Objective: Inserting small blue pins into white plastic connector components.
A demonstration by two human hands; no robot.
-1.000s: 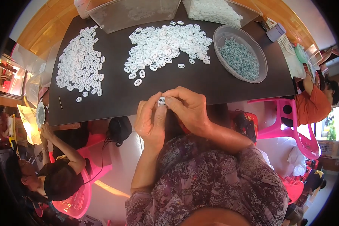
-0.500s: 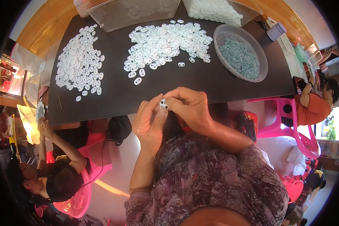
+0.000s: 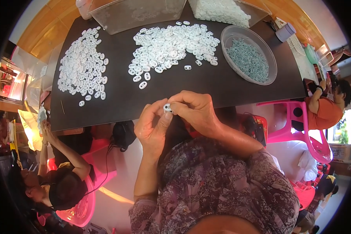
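A small white plastic piece [image 3: 167, 108] with dark round holes is pinched in front of me, just past the table's near edge. My left hand [image 3: 150, 124] is closed on it between thumb and fingers. From the other side, the thumb and fingertips of my right hand [image 3: 197, 111] grip it too, hiding its right end. Whether a screw is in it I cannot make out. Beyond my hands lies a wide heap of similar white oval two-holed pieces [image 3: 167, 46]. A second heap [image 3: 82, 66] spreads out at the left.
A round clear tub [image 3: 272, 64] of small metal screws [image 3: 247, 58] stands at the right of the dark table [image 3: 117, 93]. At the back are a clear bin [image 3: 140, 15] and a bag of white pieces [image 3: 220, 11]. One person sits at the left, another at the far right.
Both hands have shifted very slightly left with the white piece, which has turned a little between the fingers. The heaps and the tub stay as they were.
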